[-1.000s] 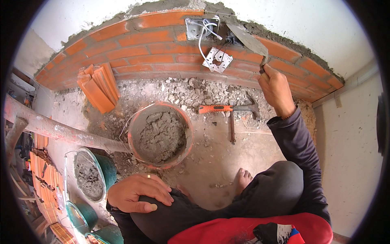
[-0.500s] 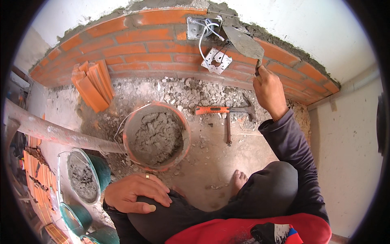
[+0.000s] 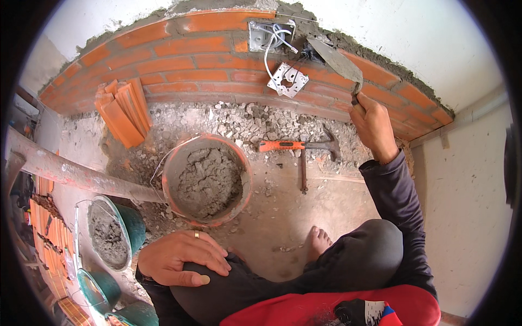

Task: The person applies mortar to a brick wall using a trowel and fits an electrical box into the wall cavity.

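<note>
My right hand (image 3: 373,126) is closed around the handle of a trowel (image 3: 336,58). The mortar-smeared blade points up and left over the brick wall (image 3: 212,61), its tip close to fresh mortar (image 3: 299,23) right of a metal electrical box (image 3: 270,37). White and black wires come out there, and a square cover plate (image 3: 287,80) dangles from them. My left hand (image 3: 185,257) lies flat on my knee, fingers stretched out, holding nothing. An orange bucket (image 3: 168,179) of wet mortar stands in front of me.
A claw hammer (image 3: 283,145) lies on the floor beside the rubble (image 3: 255,124). Loose orange bricks (image 3: 124,114) lean by the wall. Green buckets (image 3: 132,225), one with mortar, stand at the left. A long pole (image 3: 92,179) crosses toward the orange bucket. My bare foot (image 3: 319,243) rests ahead.
My right hand and the trowel have shifted right and slightly down, drawing the blade away from the electrical box. My left hand stays on the knee.
</note>
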Tool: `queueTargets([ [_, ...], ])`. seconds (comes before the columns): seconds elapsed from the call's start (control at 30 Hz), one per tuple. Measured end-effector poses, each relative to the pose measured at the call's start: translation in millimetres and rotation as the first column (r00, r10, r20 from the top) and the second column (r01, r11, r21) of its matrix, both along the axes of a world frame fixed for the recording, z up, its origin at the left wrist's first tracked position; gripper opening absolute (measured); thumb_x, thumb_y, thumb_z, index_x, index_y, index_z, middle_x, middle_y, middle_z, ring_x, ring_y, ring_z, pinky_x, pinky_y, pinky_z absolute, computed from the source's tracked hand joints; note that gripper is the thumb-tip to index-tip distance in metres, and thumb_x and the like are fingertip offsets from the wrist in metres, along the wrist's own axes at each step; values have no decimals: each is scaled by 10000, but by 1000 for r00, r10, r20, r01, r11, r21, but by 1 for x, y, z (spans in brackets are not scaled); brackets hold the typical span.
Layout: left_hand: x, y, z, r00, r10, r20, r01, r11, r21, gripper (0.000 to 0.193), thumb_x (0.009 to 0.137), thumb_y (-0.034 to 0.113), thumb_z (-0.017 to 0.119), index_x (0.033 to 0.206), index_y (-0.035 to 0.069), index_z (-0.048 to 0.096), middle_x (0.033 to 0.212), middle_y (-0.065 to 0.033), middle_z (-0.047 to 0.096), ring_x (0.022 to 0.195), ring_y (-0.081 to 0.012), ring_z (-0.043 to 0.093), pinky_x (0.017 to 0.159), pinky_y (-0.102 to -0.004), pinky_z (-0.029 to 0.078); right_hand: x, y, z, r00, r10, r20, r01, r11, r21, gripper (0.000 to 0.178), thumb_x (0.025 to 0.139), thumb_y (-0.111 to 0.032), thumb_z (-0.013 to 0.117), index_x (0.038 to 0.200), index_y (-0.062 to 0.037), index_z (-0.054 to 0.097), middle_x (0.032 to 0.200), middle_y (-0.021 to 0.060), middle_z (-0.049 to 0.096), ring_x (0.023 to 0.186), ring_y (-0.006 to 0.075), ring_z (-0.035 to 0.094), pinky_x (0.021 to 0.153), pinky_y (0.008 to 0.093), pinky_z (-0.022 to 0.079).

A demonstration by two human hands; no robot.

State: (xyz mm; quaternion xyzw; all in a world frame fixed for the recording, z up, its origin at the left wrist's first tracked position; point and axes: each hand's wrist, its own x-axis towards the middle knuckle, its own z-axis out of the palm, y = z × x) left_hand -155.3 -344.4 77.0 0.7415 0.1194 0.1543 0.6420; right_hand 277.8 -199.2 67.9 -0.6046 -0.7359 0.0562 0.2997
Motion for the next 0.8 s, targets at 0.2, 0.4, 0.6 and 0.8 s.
queueTargets([
  [0.2, 1, 2, -1, 1000, -2, 3, 2, 1000, 4, 303, 953, 221, 669, 1148, -7, 714, 1156, -158, 721, 1126, -351, 659, 1029, -465, 488, -1, 8, 1, 995, 27, 95, -30, 999, 32, 164, 877, -99, 607, 957, 41, 577, 825, 301, 611, 827, 509, 596, 710, 549, 458],
  [0.4, -2, 3, -3, 1000, -5, 2, 5, 1000, -4, 298, 954, 215, 666, 1151, -4, 715, 1156, -155, 722, 1129, -351, 658, 1031, -465, 487, -5, 11, -3, 992, 14, 122, -25, 996, 88, 150, 865, -85, 603, 951, 36, 579, 826, 302, 627, 827, 506, 611, 718, 563, 463],
  [0.6, 1, 6, -3, 1000, -10, -10, 10, 1000, -11, 300, 952, 220, 669, 1151, 1, 718, 1160, -150, 724, 1134, -347, 658, 1031, -464, 487, -14, 22, -10, 998, 9, 61, -13, 998, 66, 150, 860, -83, 607, 941, 42, 587, 838, 320, 626, 831, 508, 617, 713, 553, 474],
  [0.8, 3, 4, -1, 1000, 0, -14, 0, 1000, -6, 306, 950, 223, 669, 1157, 3, 720, 1157, -141, 728, 1132, -345, 661, 1031, -467, 491, -9, 13, -7, 998, 11, -58, -9, 1000, 28, 177, 870, -106, 631, 950, 47, 595, 806, 306, 600, 775, 496, 605, 688, 489, 489],
])
